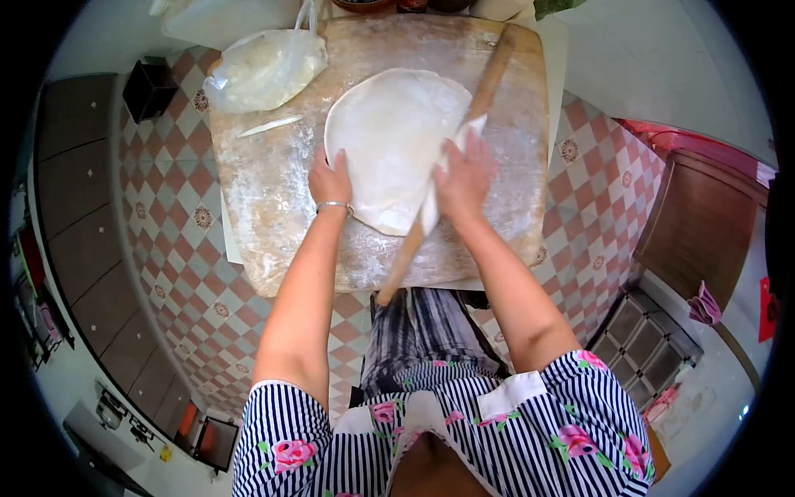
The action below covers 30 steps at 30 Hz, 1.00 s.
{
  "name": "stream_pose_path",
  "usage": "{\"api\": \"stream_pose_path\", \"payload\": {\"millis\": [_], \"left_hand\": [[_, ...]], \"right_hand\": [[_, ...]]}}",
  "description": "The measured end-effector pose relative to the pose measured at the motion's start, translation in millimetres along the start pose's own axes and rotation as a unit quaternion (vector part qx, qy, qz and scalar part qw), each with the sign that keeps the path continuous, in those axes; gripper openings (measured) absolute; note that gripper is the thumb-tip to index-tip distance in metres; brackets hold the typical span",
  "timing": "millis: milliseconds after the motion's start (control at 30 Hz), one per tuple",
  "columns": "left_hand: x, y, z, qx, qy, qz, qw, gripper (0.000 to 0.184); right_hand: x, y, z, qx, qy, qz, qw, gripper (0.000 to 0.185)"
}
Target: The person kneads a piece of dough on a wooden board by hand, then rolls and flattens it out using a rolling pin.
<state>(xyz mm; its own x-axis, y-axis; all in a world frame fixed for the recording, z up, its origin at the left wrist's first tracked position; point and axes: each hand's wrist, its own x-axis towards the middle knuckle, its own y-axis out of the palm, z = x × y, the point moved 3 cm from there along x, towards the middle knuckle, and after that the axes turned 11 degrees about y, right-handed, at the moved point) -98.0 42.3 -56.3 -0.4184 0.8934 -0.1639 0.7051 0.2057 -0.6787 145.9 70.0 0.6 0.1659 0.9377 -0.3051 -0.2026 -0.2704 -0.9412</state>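
Observation:
A round sheet of dough lies on the floured wooden board. Its right edge is wrapped around a long wooden rolling pin, which slants from the board's upper right to its near edge. My right hand grips the dough-wrapped middle of the pin, thumb on the near side. At the dough's left edge is my left hand, with a bracelet at the wrist. Its thumb rests on the dough and its fingers close at the rim, their tips partly hidden.
The floured board has a strip of dough on its left side. A plastic bag of pale flour-like contents sits at the upper left corner. Several containers stand behind the board. A dark bin is on the tiled floor.

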Motion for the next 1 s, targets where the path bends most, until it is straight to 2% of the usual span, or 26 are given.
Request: {"api": "stream_pose_path", "payload": {"millis": [33, 67, 167, 267, 333, 367, 467, 533, 567, 667, 767, 867, 900, 1000], "left_hand": [[2, -1, -2, 0.003, -0.020, -0.022, 1.000, 0.028], [4, 0, -2, 0.001, -0.034, -0.021, 0.999, 0.030], [4, 2, 1, -0.004, -0.052, -0.013, 0.999, 0.033], [3, 4, 11, -0.035, -0.039, -0.017, 0.998, 0.035], [2, 5, 23, -0.096, -0.046, -0.022, 0.994, 0.036], [-2, 4, 29, -0.083, -0.051, -0.020, 0.995, 0.036], [-20, 0, 36, -0.076, -0.069, -0.018, 0.995, 0.037], [-37, 6, 58, -0.104, -0.091, -0.027, 0.990, 0.039], [-50, 11, 62, -0.182, -0.098, -0.069, 0.976, 0.038], [-84, 8, 65, -0.248, -0.147, -0.101, 0.952, 0.033], [-110, -2, 65, -0.273, -0.257, -0.058, 0.925, 0.028], [-122, -9, 84, -0.281, -0.302, -0.105, 0.905, 0.022], [-113, -17, 90, -0.137, -0.184, -0.132, 0.964, 0.020], [-64, -73, 18, -0.038, 0.046, -0.172, 0.983, 0.022]], "right_hand": [[-9, 4, -27, 0.010, 0.020, -0.027, 0.999, 0.062], [-16, 14, -51, 0.021, 0.038, -0.056, 0.997, 0.064], [-30, 33, -90, 0.206, 0.213, -0.044, 0.954, 0.067], [-37, 35, -72, 0.142, 0.208, -0.066, 0.965, 0.073], [-37, 20, -68, 0.153, 0.197, -0.065, 0.966, 0.078], [-38, 15, -69, 0.157, 0.191, -0.064, 0.967, 0.080], [-37, 31, -102, 0.184, 0.243, -0.079, 0.949, 0.079], [-44, 26, -100, 0.143, 0.250, -0.088, 0.954, 0.072], [-46, 23, -97, 0.124, 0.253, -0.090, 0.955, 0.068], [-42, 16, -113, 0.209, 0.247, -0.045, 0.945, 0.065], [-30, 45, -155, 0.198, 0.177, -0.054, 0.963, 0.066], [-8, 53, -186, 0.118, 0.175, -0.112, 0.971, 0.061], [0, 47, -185, 0.102, 0.170, -0.117, 0.973, 0.058], [20, 35, -165, 0.069, 0.206, -0.128, 0.968, 0.055]]}}
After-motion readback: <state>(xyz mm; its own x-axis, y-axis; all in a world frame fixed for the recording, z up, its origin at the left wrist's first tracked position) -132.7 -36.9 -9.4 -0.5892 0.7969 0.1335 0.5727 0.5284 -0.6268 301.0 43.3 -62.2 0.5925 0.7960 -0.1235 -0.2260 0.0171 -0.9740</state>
